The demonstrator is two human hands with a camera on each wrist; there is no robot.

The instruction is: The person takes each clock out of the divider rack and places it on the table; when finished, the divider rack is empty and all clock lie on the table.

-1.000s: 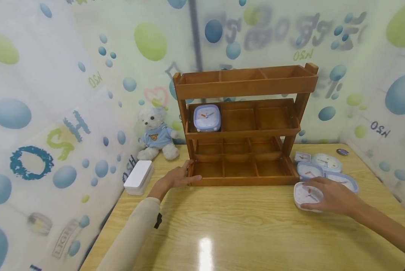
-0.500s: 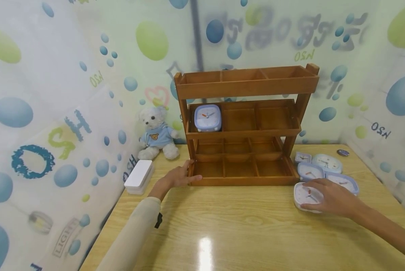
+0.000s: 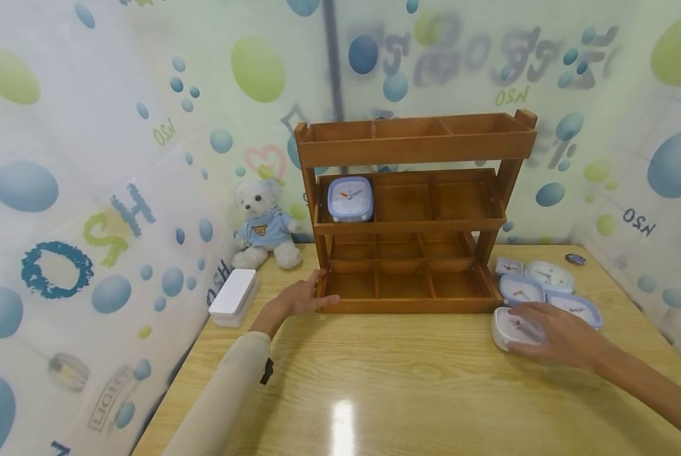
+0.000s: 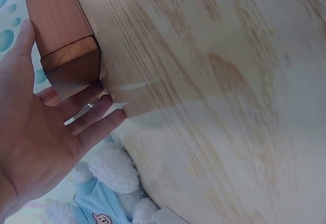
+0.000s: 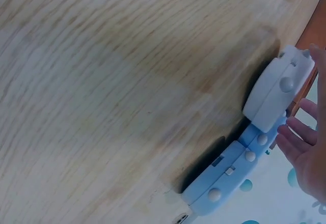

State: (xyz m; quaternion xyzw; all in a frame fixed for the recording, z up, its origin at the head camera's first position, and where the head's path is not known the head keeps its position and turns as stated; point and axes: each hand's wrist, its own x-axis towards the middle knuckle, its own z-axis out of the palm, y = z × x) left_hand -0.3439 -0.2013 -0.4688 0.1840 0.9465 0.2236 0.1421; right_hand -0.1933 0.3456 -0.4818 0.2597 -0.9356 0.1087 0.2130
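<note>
In the head view my right hand [image 3: 565, 335] grips a white square alarm clock [image 3: 505, 330], its thumb on the near side and fingers on the far side. The right wrist view shows the clock's white side [image 5: 280, 86] and my fingers [image 5: 294, 138] beside it. My left hand [image 3: 301, 297] holds the lower left corner of a brown wooden shelf rack [image 3: 414, 306], thumb along its front. A blue-rimmed alarm clock [image 3: 350, 199] stands in the left compartment of the middle tier.
Right of the rack lie more clocks: a small one [image 3: 509, 266], a pale oval one [image 3: 550, 277] and two blue-rimmed ones [image 3: 521, 290]. A dark oval object [image 3: 575, 259] is behind them. A teddy bear [image 3: 266, 228] and a white box [image 3: 234, 297] stand left.
The white clock has shifted slightly with my right hand and looks more tilted, its face now blurred. My left hand stays at the rack's corner.
</note>
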